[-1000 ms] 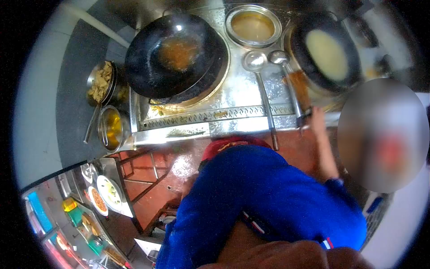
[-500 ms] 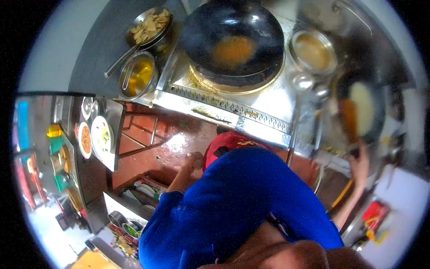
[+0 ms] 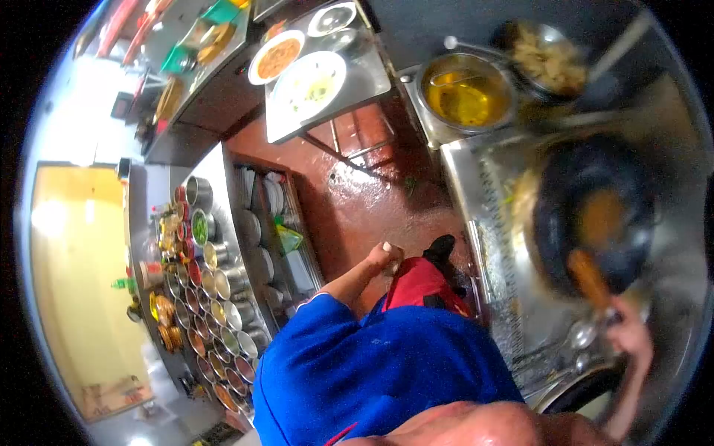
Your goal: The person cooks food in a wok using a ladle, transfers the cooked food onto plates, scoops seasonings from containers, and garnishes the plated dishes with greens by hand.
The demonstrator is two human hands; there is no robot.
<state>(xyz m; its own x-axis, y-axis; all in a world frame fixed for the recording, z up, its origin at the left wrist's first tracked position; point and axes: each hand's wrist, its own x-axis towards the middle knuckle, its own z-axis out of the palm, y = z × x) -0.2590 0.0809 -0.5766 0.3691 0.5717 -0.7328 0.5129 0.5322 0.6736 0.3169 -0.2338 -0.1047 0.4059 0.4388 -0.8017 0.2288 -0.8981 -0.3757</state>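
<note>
My right hand (image 3: pixel 629 328) is closed around the narrow end of a brown, bamboo-like wok brush (image 3: pixel 589 276), blurred by motion. The brush's wide end points into the black wok (image 3: pixel 554 215) on the stove, where some brownish liquid (image 3: pixel 601 218) lies at the bottom. Below that hand, a second dark wok (image 3: pixel 576 394) shows in part. Close to my red apron, away from the stove, my left hand (image 3: pixel 384 257) hangs low with its fingers curled; whether anything is inside them is hidden.
A metal bowl of yellow oil (image 3: pixel 468 97) and a strainer of pale pieces (image 3: pixel 549 61) stand beyond the stove. A side table (image 3: pixel 368 70) carries a white bowl (image 3: pixel 309 83) and a dish of brown food (image 3: pixel 280 58). Several seasoning pots (image 3: pixel 216 286) line the left counter.
The view has turned left, showing more of the left counter. My right hand has carried the brush from the second wok to the black wok. My left hand stays low and curled.
</note>
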